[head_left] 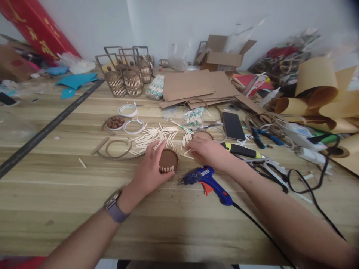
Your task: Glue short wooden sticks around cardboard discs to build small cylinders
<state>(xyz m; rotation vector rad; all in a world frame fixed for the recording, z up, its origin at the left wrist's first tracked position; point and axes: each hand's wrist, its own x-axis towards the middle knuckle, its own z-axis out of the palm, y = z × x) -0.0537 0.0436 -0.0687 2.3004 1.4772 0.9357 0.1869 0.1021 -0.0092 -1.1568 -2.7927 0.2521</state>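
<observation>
My left hand [150,164] is curled around a round brown tray [168,160] that lies on the table, its rim partly lined with short pale sticks. Thumb and fingers press against its sides. To the right, my right hand [207,149] reaches over a few short sticks [184,140] beside a second round brown disc [203,135]. Its fingers are bent together, and whatever they may pinch is hidden. A loose pile of pale sticks [157,136] spreads behind the tray. Below my right hand lies a blue hot glue gun [209,181], nozzle pointing left.
Several lidded stick-sided baskets [131,80] with tall handles stand at the back. Cardboard sheets [193,86], a phone [234,126], a yellow-black cutter [242,150] and pliers [265,137] lie beyond my right arm. The glue gun's black cord [260,228] runs toward the front edge.
</observation>
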